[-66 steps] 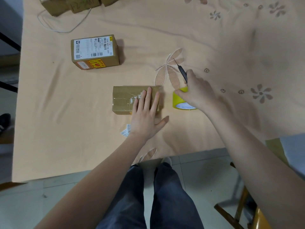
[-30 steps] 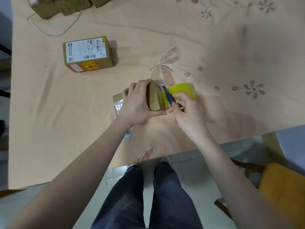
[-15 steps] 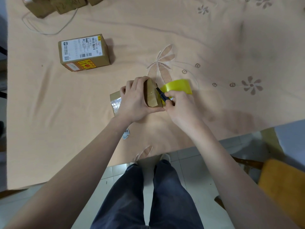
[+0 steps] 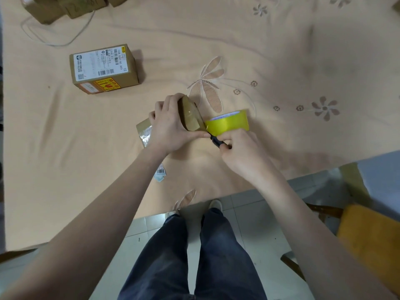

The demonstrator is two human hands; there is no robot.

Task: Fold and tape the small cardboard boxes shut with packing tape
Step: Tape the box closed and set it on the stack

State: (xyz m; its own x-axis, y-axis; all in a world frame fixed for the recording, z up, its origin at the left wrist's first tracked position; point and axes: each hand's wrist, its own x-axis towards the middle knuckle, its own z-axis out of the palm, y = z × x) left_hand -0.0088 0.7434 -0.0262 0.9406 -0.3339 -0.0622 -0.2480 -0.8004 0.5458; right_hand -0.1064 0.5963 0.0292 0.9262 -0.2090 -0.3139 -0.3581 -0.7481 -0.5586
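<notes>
Head view gives me the peach tablecloth (image 4: 65, 148). At its near middle, my left hand (image 4: 171, 128) grips the small cardboard box (image 4: 191, 115), fingers curled over it. Touching the box's right end stands the yellow tape roll (image 4: 229, 123). My right hand (image 4: 244, 154) pinches a dark cutter (image 4: 216, 140) at that joint.

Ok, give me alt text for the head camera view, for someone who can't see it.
On a peach tablecloth, a person's left hand grips a small cardboard box while the right hand holds a dark-handled cutter at the tape between the box and a yellow tape roll. A labelled box sits farther back left.
</notes>
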